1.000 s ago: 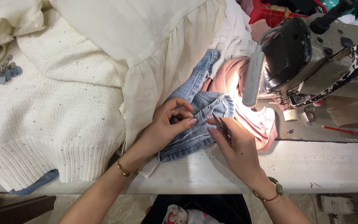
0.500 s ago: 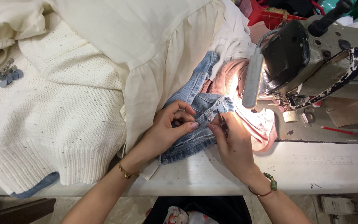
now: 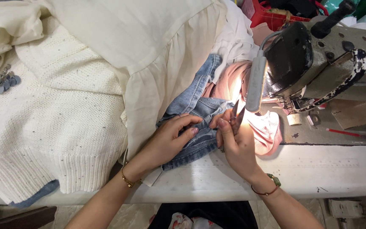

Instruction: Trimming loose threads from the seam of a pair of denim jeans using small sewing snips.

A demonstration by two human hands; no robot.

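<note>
A blue denim garment (image 3: 191,101) lies bunched at the white table's front edge. My left hand (image 3: 170,135) presses flat on its seam, fingers together, a gold bracelet on the wrist. My right hand (image 3: 234,142) holds small thread snips (image 3: 236,114), blades pointing up and spread apart, just right of the denim fold and under the lamp's glare. A green bead bracelet is on that wrist.
A grey sewing machine (image 3: 318,63) with a strip lamp (image 3: 254,85) stands at the right. Pink fabric (image 3: 263,127) lies below its head. A cream knit sweater (image 3: 51,123) and a cream ruffled garment (image 3: 157,51) cover the left. A red pencil (image 3: 344,132) lies on the machine bed.
My right hand has lifted the snips, which now point up with blades apart. My left hand has gone from pinching the denim seam to pressing flat on it.
</note>
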